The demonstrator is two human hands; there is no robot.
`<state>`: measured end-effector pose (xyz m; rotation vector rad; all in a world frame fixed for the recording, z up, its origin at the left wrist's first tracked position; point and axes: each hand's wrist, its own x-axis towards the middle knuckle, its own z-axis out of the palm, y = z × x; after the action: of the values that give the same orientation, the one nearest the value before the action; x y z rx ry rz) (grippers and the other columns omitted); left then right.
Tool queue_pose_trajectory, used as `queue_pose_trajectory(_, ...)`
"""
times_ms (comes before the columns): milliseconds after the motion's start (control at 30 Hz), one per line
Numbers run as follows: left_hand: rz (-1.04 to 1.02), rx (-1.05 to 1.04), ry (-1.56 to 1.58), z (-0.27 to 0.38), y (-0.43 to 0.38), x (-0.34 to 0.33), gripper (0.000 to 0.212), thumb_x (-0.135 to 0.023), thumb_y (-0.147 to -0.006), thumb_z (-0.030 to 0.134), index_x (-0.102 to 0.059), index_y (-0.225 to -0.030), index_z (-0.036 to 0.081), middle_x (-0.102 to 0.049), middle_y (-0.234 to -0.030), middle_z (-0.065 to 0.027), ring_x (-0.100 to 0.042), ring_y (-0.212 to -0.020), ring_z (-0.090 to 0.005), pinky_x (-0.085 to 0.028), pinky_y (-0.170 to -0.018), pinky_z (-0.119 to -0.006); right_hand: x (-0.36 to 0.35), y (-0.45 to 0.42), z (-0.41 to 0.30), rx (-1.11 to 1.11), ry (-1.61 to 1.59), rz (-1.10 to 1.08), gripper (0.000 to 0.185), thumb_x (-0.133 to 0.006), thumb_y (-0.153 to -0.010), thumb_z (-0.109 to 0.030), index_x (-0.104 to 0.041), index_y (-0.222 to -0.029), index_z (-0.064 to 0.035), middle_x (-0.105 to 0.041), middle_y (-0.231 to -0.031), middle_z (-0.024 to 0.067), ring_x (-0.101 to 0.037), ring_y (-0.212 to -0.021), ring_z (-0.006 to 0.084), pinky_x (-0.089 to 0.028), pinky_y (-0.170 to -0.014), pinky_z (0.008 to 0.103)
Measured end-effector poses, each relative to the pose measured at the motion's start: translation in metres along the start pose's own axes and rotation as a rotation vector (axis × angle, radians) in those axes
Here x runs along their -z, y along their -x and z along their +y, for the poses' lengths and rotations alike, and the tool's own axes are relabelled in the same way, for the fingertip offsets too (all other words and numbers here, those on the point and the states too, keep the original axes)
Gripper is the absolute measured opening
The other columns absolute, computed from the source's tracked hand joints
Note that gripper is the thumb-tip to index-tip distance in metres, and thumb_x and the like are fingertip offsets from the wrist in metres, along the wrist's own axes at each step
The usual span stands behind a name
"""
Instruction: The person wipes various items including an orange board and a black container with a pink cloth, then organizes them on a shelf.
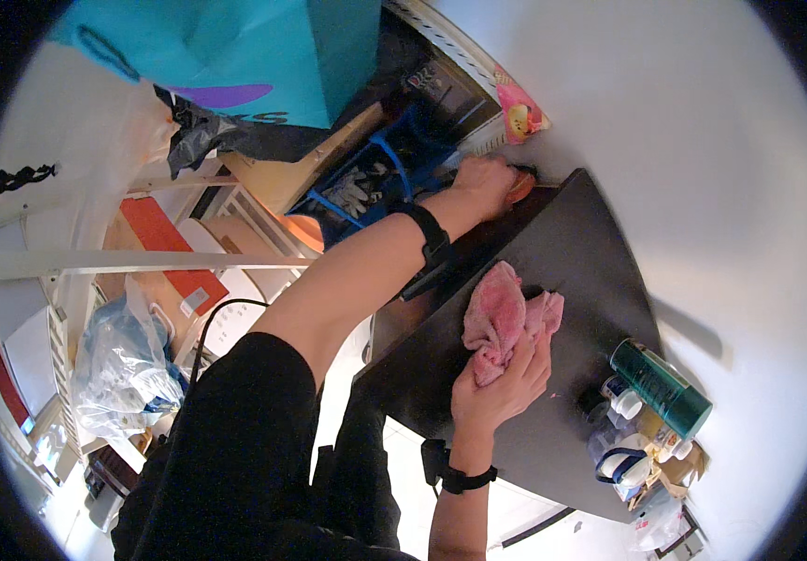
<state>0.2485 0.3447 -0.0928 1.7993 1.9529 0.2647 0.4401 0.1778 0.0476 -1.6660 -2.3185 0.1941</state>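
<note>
My left hand (484, 184) reaches past the far corner of a dark tabletop (586, 273), down by the wall. Its fingers are curled around a small orange object (521, 186), mostly hidden by the hand, so its kind is unclear. Bunched in my right hand (505, 396) is a pink cloth (498, 312), which rests on the tabletop. Close to my left forearm, a blue bag with bright blue handles (393, 165) stands open. Pale crumpled items (347, 193) show inside it.
A green canister (663, 389) stands among several bottles (628, 407) along the tabletop's wall side. A large teal bag (235, 56) is at the top. White metal shelving (144, 262) on the left holds a red box (172, 252) and a clear plastic bag (123, 372).
</note>
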Motion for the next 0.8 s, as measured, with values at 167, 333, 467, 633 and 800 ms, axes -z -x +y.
queue_pose_trajectory(167,-0.126,0.017,-0.054,0.013,-0.016,0.016,0.027,-0.072,-0.079,0.026,-0.074,-0.103,0.013,-0.07,-0.109,-0.0099,-0.066,-0.107,-0.0261,-0.044,-0.092,-0.051,-0.001,-0.003,0.001,-0.004,0.005,-0.007,0.053,-0.064,-0.079,-0.023,-0.055,-0.127,-0.0022,-0.049,-0.141,0.0224,-0.047,-0.125,0.0435,-0.035,-0.103,0.0513)
queue_pose_trajectory(333,0.051,0.065,-0.082,0.01,-0.006,0.007,0.031,-0.07,-0.078,0.025,-0.072,-0.108,0.018,-0.066,-0.113,-0.0098,-0.058,-0.117,-0.0244,-0.035,-0.099,-0.058,0.001,-0.004,-0.001,0.005,0.014,-0.022,0.052,-0.062,-0.08,-0.025,-0.055,-0.127,-0.0015,-0.049,-0.141,0.0232,-0.047,-0.126,0.0441,-0.035,-0.104,0.0519)
queue_pose_trajectory(467,0.101,0.162,-0.042,0.001,0.024,0.032,0.036,-0.071,-0.072,0.024,-0.068,-0.106,0.012,-0.063,-0.11,-0.0117,-0.058,-0.11,-0.0272,-0.039,-0.094,-0.051,-0.001,-0.002,0.003,0.024,0.02,-0.009,0.052,-0.062,-0.082,-0.025,-0.054,-0.128,-0.0012,-0.048,-0.141,0.0243,-0.047,-0.125,0.0447,-0.035,-0.104,0.0523)
queue_pose_trajectory(633,0.558,0.215,0.206,-0.017,0.144,0.046,0.031,-0.068,-0.068,0.015,-0.058,-0.096,0.006,-0.057,-0.106,-0.0144,-0.057,-0.104,-0.0356,-0.043,-0.088,-0.048,-0.003,0.001,0.006,0.049,0.058,-0.01,0.054,-0.064,-0.082,-0.023,-0.053,-0.131,-0.0007,-0.049,-0.14,0.0245,-0.047,-0.124,0.0447,-0.035,-0.104,0.0518)
queue_pose_trajectory(800,0.519,0.35,0.249,0.014,0.276,0.038,0.035,-0.068,-0.064,0.004,-0.058,-0.098,0.007,-0.054,-0.119,-0.0162,-0.049,-0.113,-0.0406,-0.04,-0.096,-0.051,-0.007,0.006,0.013,0.054,0.119,0.01,0.058,-0.066,-0.08,-0.022,-0.052,-0.132,-0.0003,-0.051,-0.139,0.022,-0.048,-0.124,0.0429,-0.037,-0.103,0.0524)
